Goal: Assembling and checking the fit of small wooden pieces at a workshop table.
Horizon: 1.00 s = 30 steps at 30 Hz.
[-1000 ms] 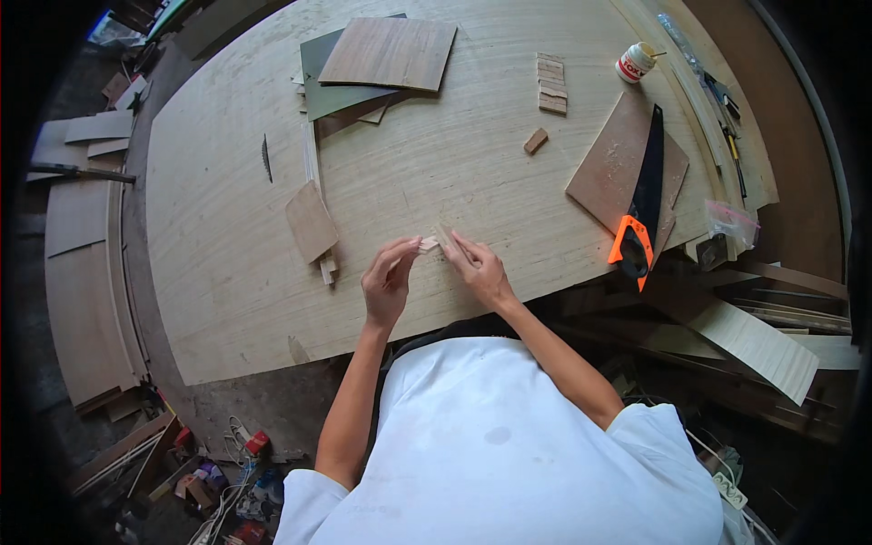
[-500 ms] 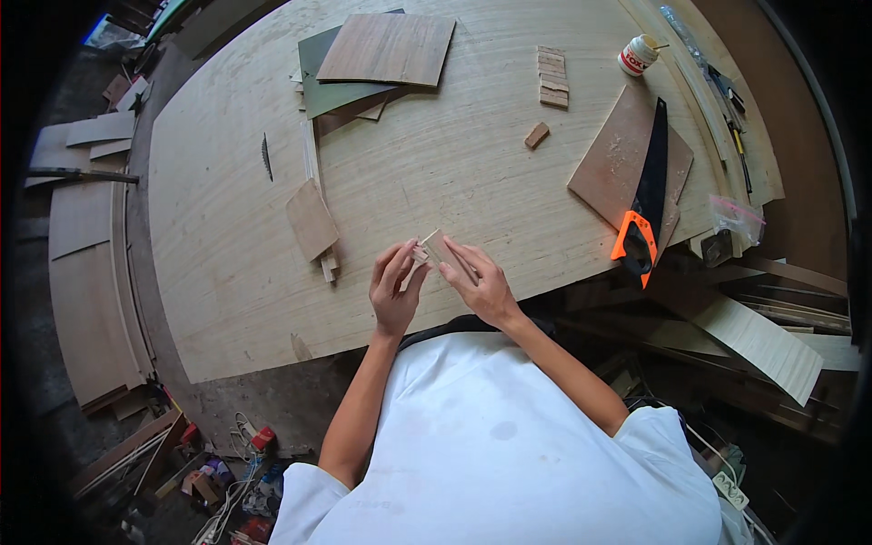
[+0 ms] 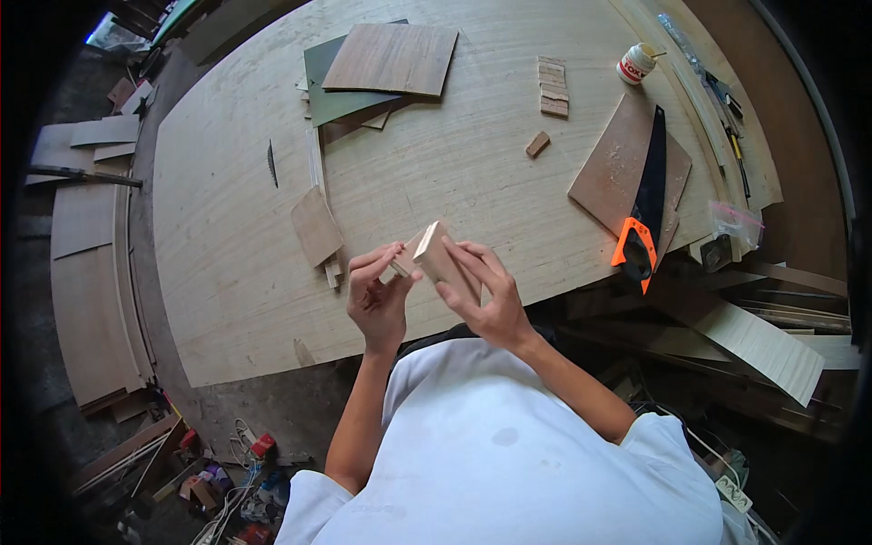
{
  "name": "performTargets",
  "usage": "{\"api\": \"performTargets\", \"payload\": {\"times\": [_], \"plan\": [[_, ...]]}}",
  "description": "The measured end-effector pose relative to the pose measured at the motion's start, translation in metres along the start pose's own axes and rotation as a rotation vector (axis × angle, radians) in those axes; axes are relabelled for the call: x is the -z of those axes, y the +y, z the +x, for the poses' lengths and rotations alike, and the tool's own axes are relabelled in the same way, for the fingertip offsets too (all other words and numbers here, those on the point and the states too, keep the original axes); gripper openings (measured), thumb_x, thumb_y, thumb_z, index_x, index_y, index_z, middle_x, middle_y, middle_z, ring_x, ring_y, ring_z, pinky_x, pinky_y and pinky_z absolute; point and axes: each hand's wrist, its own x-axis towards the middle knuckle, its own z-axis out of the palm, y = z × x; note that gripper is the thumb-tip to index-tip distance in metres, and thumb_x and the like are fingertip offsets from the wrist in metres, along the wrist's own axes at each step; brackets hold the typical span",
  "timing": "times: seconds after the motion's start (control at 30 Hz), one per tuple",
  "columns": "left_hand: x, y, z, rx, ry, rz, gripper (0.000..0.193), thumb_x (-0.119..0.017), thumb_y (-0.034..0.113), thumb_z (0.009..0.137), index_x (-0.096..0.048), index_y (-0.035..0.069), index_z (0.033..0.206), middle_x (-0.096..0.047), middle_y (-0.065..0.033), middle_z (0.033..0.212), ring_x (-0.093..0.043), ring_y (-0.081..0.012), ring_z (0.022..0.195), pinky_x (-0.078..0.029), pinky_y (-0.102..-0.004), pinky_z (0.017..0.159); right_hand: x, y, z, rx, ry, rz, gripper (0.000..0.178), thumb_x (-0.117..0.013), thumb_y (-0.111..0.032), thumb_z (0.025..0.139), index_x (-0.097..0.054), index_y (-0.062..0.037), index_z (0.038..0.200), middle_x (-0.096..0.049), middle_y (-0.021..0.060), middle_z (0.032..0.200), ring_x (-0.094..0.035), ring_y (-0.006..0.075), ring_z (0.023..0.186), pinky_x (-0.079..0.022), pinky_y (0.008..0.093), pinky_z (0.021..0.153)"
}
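Note:
Above the table's near edge, my right hand (image 3: 495, 300) grips a light wooden block (image 3: 443, 262) along its long sides, its pale end tilted up. A smaller wooden piece (image 3: 406, 261) is pinched between the thumb and fingertips of my left hand (image 3: 377, 295). The two pieces are side by side, partly overlapping in view; whether they touch I cannot tell. On the table farther right lies a small brown wooden block (image 3: 538, 144), and beyond it a row of several small wooden pieces (image 3: 552, 86).
An orange-handled handsaw (image 3: 649, 191) rests on a dusty board (image 3: 609, 150) at right. Behind it stands an open white glue bottle (image 3: 636, 64). Stacked panels (image 3: 391, 59) lie at the back left, a thin board (image 3: 316, 224) nearer, and a dark serrated blade (image 3: 272, 163) beside them.
Both hands have risen closer to the head, moving slightly apart. The right hand's block has turned, so its pale end and broad side now show. The left hand's piece shows more clearly.

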Motion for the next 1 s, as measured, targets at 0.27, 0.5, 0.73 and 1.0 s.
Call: {"api": "performTargets", "payload": {"times": [0.27,0.5,0.73,1.0], "plan": [[0.004,0.025,0.014,-0.086,-0.070,-0.078,0.044,-0.085,-0.001,0.078,-0.061,0.004,0.114,-0.060,-0.0098,0.121,-0.064,-0.0260,0.116,-0.060,-0.0400,0.099,0.015,-0.012,0.005,-0.185,-0.030,0.041,0.056,-0.075,-0.029,0.091,-0.062,-0.0041,0.140,-0.062,0.0194,0.129,-0.061,0.0274,0.122,-0.050,0.0369,0.101],[0.012,0.051,0.033,-0.128,-0.126,-0.184,0.045,-0.087,0.007,0.079,-0.060,0.004,0.114,-0.060,-0.0117,0.120,-0.065,-0.0267,0.112,-0.058,-0.0448,0.100,0.021,0.015,0.031,-0.190,0.039,-0.017,0.058,-0.078,-0.027,0.088,-0.063,-0.0025,0.139,-0.064,0.0206,0.123,-0.063,0.0311,0.117,-0.051,0.0385,0.098],[0.015,0.053,0.036,-0.189,-0.086,-0.185,0.042,-0.084,0.005,0.083,-0.060,0.003,0.117,-0.059,-0.0114,0.119,-0.064,-0.0257,0.112,-0.059,-0.0425,0.099,0.010,-0.049,0.020,0.122,0.030,0.014,0.061,-0.080,-0.027,0.086,-0.062,-0.0032,0.140,-0.061,0.0219,0.128,-0.061,0.0310,0.121,-0.050,0.0381,0.102],[0.009,0.050,0.028,-0.154,-0.078,-0.071,0.045,-0.082,0.006,0.085,-0.065,0.006,0.127,-0.057,-0.0089,0.117,-0.060,-0.0223,0.115,-0.060,-0.0399,0.099,-0.004,-0.039,0.030,-0.006,0.065,0.111,0.065,-0.077,-0.036,0.090,-0.060,-0.0015,0.142,-0.060,0.0249,0.126,-0.061,0.0374,0.118,-0.051,0.0432,0.100]]}}
